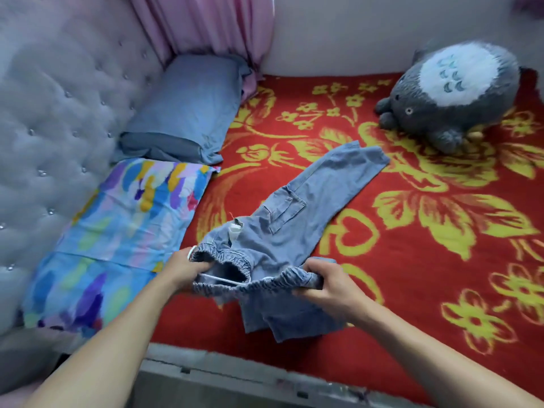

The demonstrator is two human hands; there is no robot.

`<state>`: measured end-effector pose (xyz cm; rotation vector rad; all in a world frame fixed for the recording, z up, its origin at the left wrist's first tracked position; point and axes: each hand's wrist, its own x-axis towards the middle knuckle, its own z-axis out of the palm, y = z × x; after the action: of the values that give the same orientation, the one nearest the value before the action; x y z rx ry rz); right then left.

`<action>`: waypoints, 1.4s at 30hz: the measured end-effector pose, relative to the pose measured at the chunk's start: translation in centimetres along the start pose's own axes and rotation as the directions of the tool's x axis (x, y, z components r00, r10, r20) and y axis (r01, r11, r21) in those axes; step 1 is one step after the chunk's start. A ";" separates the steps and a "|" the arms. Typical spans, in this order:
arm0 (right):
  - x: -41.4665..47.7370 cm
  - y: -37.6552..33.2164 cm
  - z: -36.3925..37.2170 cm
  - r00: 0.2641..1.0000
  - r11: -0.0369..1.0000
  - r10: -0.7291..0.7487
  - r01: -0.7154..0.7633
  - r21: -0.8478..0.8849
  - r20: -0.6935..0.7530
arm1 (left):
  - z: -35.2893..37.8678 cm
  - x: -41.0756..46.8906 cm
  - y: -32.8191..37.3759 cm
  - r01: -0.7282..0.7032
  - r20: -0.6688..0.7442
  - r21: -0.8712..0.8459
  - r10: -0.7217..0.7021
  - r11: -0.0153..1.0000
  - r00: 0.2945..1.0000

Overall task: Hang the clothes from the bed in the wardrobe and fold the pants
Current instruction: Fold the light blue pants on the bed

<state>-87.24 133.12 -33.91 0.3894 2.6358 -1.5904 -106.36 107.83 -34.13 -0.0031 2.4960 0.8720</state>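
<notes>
**While both hands grip the waistband, the pants trail across the bed**

As I watch through the head camera, the left hand [182, 272] has its fingers curled round the left end of the elastic waistband [253, 285], and the right hand [326, 282] clutches the right end, thumb on top and fingers tucked under the gathered cloth. Between them the waistband gapes open.

These light blue denim pants [294, 228] are on the bed, over its near middle. One leg runs away to the upper right and lies flat on the red blanket [412, 290] with yellow flowers, showing a cargo pocket [287, 212] on its side. A white label [234, 232] sticks up just behind the waistband. More denim is bunched below the hands, close to the grey bed edge [235, 378] at the bottom of my view.

Left of the pants I see a multicoloured pillow [117, 231], near the left hand but apart from the cloth. Beyond it lies a blue pillow [191, 104]. Both pillows rest against the tufted grey headboard [59, 113]. A pink curtain [212, 25] hangs behind the blue pillow. At the far right a grey and white plush toy [453, 95] sits by the wall [353, 33], near the far hem of the leg yet not touching it. Nothing lies on the blanket between the outstretched leg and the hands.
</notes>
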 end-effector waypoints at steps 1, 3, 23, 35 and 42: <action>-0.9 -1.2 -0.3 0.999 1.000 0.023 -0.024 -0.016 -0.025 | -1.0 -1.0 -0.5 0.016 -0.043 0.028 -0.015 0.999 0.999; -3.1 -3.6 -0.8 0.997 0.999 0.032 -0.034 -0.021 -0.073 | -2.9 -3.3 -1.3 0.029 -0.144 0.079 -0.018 0.996 0.989; -29.2 -37.6 -11.6 0.631 0.920 -0.223 0.388 0.053 -0.743 | -28.4 -39.7 8.0 -0.569 0.087 -0.277 0.610 0.775 0.788; -49.5 -43.4 -6.3 0.644 0.886 -0.206 0.442 0.139 -0.737 | -32.4 -61.3 -0.4 -0.720 -0.081 -0.312 0.738 0.619 0.670; -51.7 -42.2 -3.4 0.668 0.939 -0.173 0.335 0.084 -0.724 | -29.5 -64.2 -2.7 -0.511 -0.011 -0.413 0.557 0.754 0.830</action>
<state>-46.76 107.38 12.60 0.8293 3.1822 -2.1853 -62.75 78.49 13.19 0.6413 2.1825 1.5608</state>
